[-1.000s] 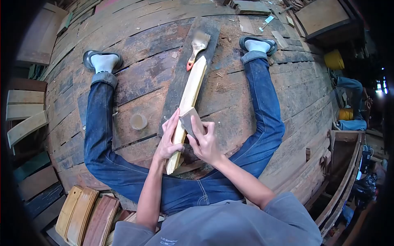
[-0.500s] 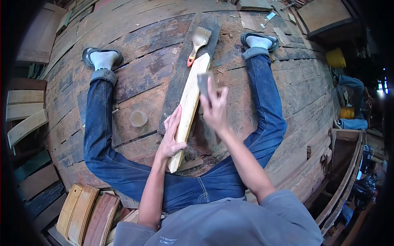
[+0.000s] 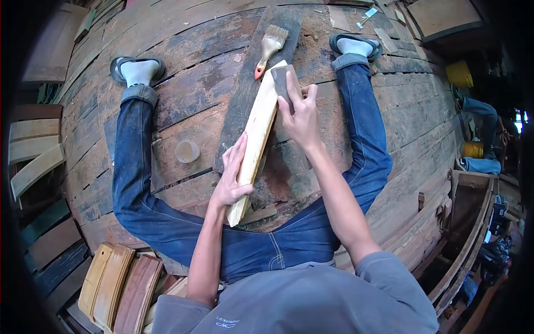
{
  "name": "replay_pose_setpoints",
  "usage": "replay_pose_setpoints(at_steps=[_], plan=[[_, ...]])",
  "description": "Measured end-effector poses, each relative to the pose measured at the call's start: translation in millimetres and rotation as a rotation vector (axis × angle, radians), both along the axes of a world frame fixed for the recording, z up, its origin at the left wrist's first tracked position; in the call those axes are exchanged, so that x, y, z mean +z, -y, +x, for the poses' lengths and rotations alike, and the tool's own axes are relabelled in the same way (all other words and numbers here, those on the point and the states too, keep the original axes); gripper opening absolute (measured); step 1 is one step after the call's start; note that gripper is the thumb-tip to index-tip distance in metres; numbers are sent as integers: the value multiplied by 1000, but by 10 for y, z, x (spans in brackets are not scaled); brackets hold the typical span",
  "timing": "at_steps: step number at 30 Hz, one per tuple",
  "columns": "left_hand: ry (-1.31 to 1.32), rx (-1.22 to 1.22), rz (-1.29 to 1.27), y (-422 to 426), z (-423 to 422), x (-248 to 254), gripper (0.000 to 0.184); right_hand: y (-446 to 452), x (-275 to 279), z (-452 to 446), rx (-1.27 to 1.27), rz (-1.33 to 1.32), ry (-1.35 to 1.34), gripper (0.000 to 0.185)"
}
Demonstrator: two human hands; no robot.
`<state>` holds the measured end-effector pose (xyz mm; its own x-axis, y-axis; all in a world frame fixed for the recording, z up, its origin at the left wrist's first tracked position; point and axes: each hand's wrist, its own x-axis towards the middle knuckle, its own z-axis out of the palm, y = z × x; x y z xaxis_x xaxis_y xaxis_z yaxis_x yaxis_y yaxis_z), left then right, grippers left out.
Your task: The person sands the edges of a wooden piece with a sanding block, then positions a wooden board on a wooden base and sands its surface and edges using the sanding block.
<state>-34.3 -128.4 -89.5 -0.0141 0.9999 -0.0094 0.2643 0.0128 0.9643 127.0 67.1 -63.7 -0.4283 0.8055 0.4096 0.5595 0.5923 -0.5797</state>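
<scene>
A long pale wooden piece (image 3: 257, 136) lies slantwise over a dark board (image 3: 233, 119) between my legs, its near end against my lap. My left hand (image 3: 232, 172) is closed around its lower part, with the thumb across the near side. In my right hand (image 3: 303, 117) is a flat, wide-bladed scraper (image 3: 282, 83), its blade over the far end of the wood; its exact kind I cannot make out. A paintbrush (image 3: 271, 47) with a red-tipped handle rests on the board just beyond the wood.
A small clear cup (image 3: 187, 151) stands on the plank floor (image 3: 189, 114) to the left. Curved wooden pieces (image 3: 111, 284) are stacked at lower left, others (image 3: 36, 150) at far left. A wooden frame (image 3: 464, 234) stands at right, near another person's leg (image 3: 481, 111) and yellow buckets (image 3: 459, 74).
The scraper and my right hand have moved up and right, to the wood's far end. My left hand keeps its hold. The whole view has shifted slightly.
</scene>
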Motion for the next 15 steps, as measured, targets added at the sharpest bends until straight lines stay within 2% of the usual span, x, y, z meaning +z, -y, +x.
replay_pose_setpoints(at_steps=[3,6,8,11,15], plan=[[-34,14,1,-10,16,21,134,194,5,10,3,-13,0,65],[24,-2,-9,-18,-46,23,132,935,106,79,74,-173,84,65],[56,-8,-44,24,-85,-36,123,1422,142,160,197,-182,74,65],[22,-18,-16,-3,-69,9,121,1375,167,248,313,57,86,65],[4,-26,5,32,-48,-22,127,927,24,187,140,-85,102,66]])
